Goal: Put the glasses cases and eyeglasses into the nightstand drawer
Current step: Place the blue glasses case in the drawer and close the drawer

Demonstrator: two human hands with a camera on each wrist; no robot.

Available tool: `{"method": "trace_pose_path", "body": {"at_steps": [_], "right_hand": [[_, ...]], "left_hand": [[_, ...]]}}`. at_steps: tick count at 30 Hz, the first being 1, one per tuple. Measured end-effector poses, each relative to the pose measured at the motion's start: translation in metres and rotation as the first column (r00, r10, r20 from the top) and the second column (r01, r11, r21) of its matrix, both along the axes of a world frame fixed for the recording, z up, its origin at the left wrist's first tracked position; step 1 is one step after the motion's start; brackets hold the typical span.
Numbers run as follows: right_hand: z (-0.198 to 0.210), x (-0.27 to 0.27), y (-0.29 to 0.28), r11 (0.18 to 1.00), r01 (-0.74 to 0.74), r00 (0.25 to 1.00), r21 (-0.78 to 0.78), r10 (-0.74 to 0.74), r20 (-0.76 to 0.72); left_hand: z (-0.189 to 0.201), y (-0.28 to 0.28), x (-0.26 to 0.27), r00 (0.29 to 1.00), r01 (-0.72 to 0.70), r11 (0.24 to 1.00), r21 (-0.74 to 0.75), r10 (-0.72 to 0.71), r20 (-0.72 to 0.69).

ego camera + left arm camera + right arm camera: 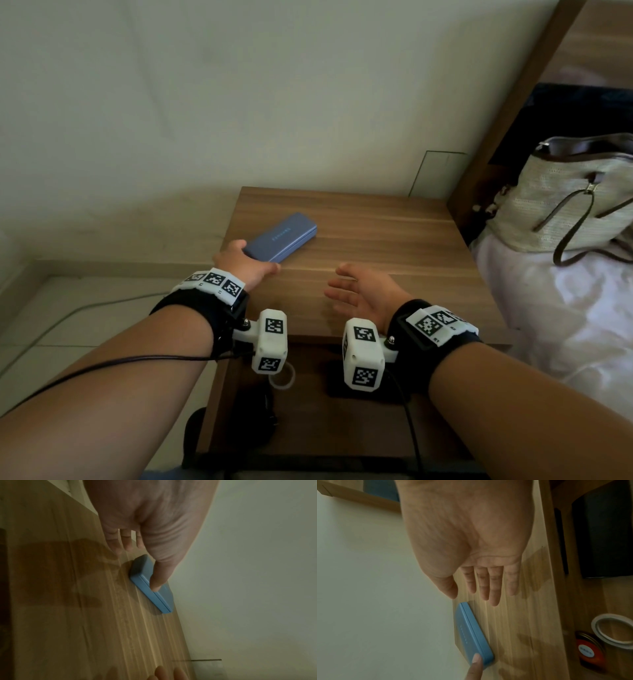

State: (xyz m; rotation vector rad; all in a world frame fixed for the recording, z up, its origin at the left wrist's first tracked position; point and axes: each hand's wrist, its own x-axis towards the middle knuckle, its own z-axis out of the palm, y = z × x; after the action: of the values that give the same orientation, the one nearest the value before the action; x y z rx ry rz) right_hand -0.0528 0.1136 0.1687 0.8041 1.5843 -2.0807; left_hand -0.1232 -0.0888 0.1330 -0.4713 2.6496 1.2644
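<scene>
Currently my left hand (pixel 244 261) grips the near end of the blue case (pixel 281 237), thumb on its lid, fingers curled at its side. Risk: the grip takes only one end, so the far end could sag or the case slip while swinging down to the drawer (pixel 308 404); the wrist cable (pixel 102 366) might also snag the nightstand (pixel 394 240) edge. Case lies flat on the nightstand top, left of centre, angled away from me. My right hand (pixel 363 294) hovers apart from it, palm up, fingers spread and relaxed, holding nothing. Drawer below looks open; no eyeglasses discernible.
</scene>
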Motion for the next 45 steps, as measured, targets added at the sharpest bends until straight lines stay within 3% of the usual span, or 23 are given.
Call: {"method": "trace_pose_path", "body": {"at_steps": [12, 22, 29, 39, 42, 45], "right_hand": [[-0.022, -0.015, 0.018, 0.999, 0.045, 0.999, -0.026, -0.044, 0.021], [-0.018, -0.004, 0.027, 0.998, 0.059, 0.998, -0.017, -0.059, 0.009], [0.0, 0.013, 0.032, 0.995, 0.091, 0.996, 0.047, -0.09, -0.023], [0.016, 0.058, 0.055, 0.967, 0.086, 0.996, 0.238, -0.09, 0.008], [0.017, 0.074, 0.064, 0.955, 0.022, 0.998, 0.297, -0.038, 0.049], [0.015, 0.085, 0.07, 0.932, -0.07, 0.993, 0.357, 0.033, 0.109]], "left_hand": [[-0.018, 0.002, -0.032, 0.996, 0.077, 0.989, -0.126, -0.072, 0.046], [-0.008, 0.001, -0.011, 0.994, 0.109, 0.993, -0.042, -0.108, 0.028], [0.013, 0.01, 0.019, 0.969, 0.239, 0.971, 0.016, -0.239, 0.063], [0.038, 0.022, 0.073, 0.836, 0.522, 0.853, 0.009, -0.514, 0.193], [0.042, 0.027, 0.087, 0.779, 0.591, 0.807, 0.009, -0.574, 0.252], [0.046, 0.032, 0.099, 0.734, 0.6, 0.792, 0.114, -0.601, 0.317]]}}
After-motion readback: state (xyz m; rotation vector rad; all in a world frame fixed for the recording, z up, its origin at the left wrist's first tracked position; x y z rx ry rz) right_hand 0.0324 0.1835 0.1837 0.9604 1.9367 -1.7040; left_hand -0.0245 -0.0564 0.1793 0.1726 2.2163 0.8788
